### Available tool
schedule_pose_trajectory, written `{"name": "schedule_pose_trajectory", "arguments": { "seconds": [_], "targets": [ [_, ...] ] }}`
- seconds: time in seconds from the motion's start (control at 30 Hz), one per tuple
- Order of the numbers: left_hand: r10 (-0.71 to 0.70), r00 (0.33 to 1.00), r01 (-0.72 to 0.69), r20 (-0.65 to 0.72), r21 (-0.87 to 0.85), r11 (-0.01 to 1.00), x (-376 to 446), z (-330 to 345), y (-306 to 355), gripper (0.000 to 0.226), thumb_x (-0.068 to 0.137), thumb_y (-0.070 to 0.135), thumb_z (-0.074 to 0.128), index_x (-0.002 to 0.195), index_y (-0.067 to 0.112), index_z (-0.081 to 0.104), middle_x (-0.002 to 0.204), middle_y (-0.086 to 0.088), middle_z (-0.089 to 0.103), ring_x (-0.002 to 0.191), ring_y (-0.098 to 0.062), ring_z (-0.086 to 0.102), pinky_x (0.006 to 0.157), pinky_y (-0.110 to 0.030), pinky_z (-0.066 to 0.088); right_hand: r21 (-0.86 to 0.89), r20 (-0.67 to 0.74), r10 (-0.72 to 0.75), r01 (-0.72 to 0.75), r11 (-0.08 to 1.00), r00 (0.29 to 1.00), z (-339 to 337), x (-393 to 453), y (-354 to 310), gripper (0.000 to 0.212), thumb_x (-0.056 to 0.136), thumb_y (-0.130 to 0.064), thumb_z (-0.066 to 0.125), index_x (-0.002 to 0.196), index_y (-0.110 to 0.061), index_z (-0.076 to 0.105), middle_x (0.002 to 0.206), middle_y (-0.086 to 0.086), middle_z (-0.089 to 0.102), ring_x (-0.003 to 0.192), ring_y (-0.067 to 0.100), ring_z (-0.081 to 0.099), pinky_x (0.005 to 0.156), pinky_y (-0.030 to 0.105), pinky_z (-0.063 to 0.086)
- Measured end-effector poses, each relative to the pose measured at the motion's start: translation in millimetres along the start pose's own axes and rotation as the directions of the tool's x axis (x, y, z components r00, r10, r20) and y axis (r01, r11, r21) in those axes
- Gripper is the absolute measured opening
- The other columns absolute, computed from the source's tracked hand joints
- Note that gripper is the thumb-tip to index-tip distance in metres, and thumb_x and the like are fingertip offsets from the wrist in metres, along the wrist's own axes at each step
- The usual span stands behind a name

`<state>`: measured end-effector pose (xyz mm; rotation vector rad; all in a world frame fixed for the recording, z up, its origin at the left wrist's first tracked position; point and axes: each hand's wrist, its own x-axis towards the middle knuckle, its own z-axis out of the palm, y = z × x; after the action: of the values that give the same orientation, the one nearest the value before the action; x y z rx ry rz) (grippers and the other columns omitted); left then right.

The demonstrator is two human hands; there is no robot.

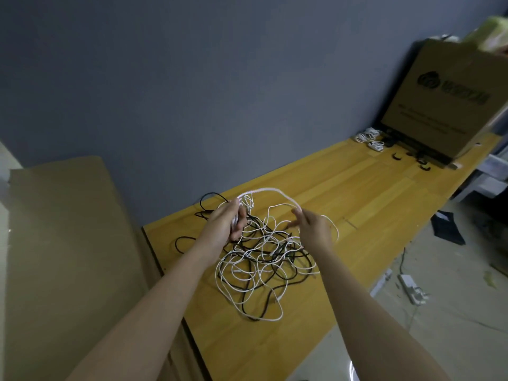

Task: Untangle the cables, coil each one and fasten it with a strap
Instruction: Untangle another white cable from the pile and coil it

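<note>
Head view showed a long wooden table (316,188) running from six o'clock up toward two o'clock, grey wall (165,78) behind it. At two o'clock a cardboard box (445,100) stood at the table's far end, and at nine o'clock a flat cardboard sheet (68,229) leaned beside the table. On the floor at four o'clock lay a power strip (411,288).

Dead centre on the table sat the tangle (264,259), white and black cables looped through each other, plenty of it not yet sorted. Near the box, at one o'clock, small white coils (369,137) lay already bundled, and just below them a few black straps (397,158) lay loose, well apart from the tangle.

Now the hands! The left hand (229,225) was curled round a bunch of white loops, gripping them above the tangle's eleven o'clock edge. From that fist a white cable (275,191) arched over to the right hand (313,226), which pinched it between thumb and fingertips at the tangle's one o'clock side.

By my reading, this was the coiling step on one white cable, with its tail trailing into the tangle. The next move looked to call for drawing more slack free with the right hand, laying another loop into the left, and easing it out wherever a black cable crossed it. A strap would be wanted afterwards, and those lay a long reach away.
</note>
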<state>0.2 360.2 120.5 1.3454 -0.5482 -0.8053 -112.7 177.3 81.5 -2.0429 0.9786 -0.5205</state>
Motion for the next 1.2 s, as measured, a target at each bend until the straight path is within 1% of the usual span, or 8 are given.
{"name": "schedule_pose_trajectory", "arguments": {
  "seconds": [0.17,0.27,0.43,0.63,0.83,1.0,1.1,1.2],
  "targets": [
    [-0.002,0.994,0.009,0.111,-0.062,0.998,-5.3,3.8,1.1,0.031,0.091,0.038,0.049,0.078,0.015,0.066,0.061,0.002,0.057,0.054,-0.012,0.054,0.056,-0.019,0.047,0.394,-0.114,0.129,-0.075,0.916,0.985,18.7,-15.3,15.4,0.031,0.1,-0.034,0.047,0.103,-0.014,0.07,0.046,-0.009,0.05,0.044,0.008,0.048,0.048,0.024,0.039],
    [0.006,0.979,0.029,0.202,-0.172,0.985,-6.5,5.4,5.7,0.03,0.089,0.035,0.052,0.074,0.017,0.071,0.061,0.0,0.059,0.055,-0.013,0.057,0.057,-0.021,0.049,-0.077,-0.11,-0.094,0.085,0.993,0.989,34.1,-25.5,5.9,0.03,0.101,-0.041,0.04,0.098,-0.024,0.064,0.056,-0.007,0.057,0.052,0.013,0.054,0.046,0.028,0.032],
    [-0.022,0.992,0.073,0.122,-0.433,0.898,-1.3,7.0,7.0,0.029,0.094,0.033,0.044,0.076,0.013,0.055,0.057,0.004,0.05,0.048,-0.009,0.046,0.05,-0.019,0.043,-0.58,0.477,-0.419,0.635,0.51,0.772,62.0,-69.5,17.0,0.025,0.096,-0.02,0.046,0.117,-0.018,0.058,0.093,0.009,0.068,0.087,0.031,0.065,0.06,0.03,0.038],
    [0.051,0.99,-0.016,-0.133,0.255,0.967,4.8,3.5,-6.0,0.034,0.106,0.028,0.03,0.086,0.012,0.053,0.073,0.005,0.061,0.066,-0.008,0.062,0.085,-0.034,0.046,-0.45,0.467,-0.658,0.8,0.398,0.59,47.5,-103.8,27.7,0.024,0.076,-0.013,0.069,0.1,-0.01,0.07,0.071,0.002,0.064,0.061,0.023,0.059,0.055,0.025,0.047],
    [0.034,0.997,-0.071,0.076,0.577,0.814,2.0,8.2,-6.7,0.032,0.105,0.03,0.026,0.094,0.008,0.046,0.086,-0.001,0.066,0.073,-0.009,0.067,0.082,-0.037,0.051,-0.419,0.131,-0.899,0.845,0.332,0.418,1.5,-90.0,4.6,0.022,0.096,-0.017,0.051,0.09,-0.006,0.07,0.071,0.005,0.057,0.062,0.023,0.05,0.056,0.031,0.039],
    [-0.226,0.927,0.031,0.299,0.54,0.841,-6.0,14.5,-2.5,0.074,0.077,0.083,0.014,0.07,0.022,0.056,0.051,0.006,0.053,0.044,-0.012,0.047,0.053,-0.026,0.041,-0.143,-0.04,-0.719,0.708,0.691,0.694,-21.0,-51.8,-25.5,0.012,0.091,-0.017,0.062,0.097,-0.012,0.072,0.08,0.004,0.06,0.068,0.013,0.051,0.061,0.025,0.039],
    [-0.265,0.881,0.108,0.391,0.38,0.919,-6.4,14.9,1.4,0.069,0.078,0.082,0.014,0.056,0.026,0.048,0.043,0.009,0.035,0.037,-0.008,0.026,0.039,-0.019,0.026,0.218,0.206,-0.447,0.404,0.888,0.871,-15.9,-45.8,-35.6,0.022,0.095,-0.02,0.058,0.113,-0.032,0.063,0.094,-0.013,0.062,0.064,-0.003,0.053,0.063,0.011,0.038],
    [-0.26,0.881,0.155,0.394,0.279,0.948,-4.4,9.6,1.1,0.061,0.086,0.069,0.024,0.05,0.026,0.046,0.043,0.01,0.03,0.036,-0.008,0.022,0.038,-0.017,0.022,0.406,0.478,-0.261,0.052,0.912,0.839,-4.1,-53.1,-32.7,0.019,0.1,-0.03,0.047,0.103,-0.031,0.066,0.081,-0.024,0.066,0.072,-0.013,0.056,0.067,0.008,0.039]
  ]
}}
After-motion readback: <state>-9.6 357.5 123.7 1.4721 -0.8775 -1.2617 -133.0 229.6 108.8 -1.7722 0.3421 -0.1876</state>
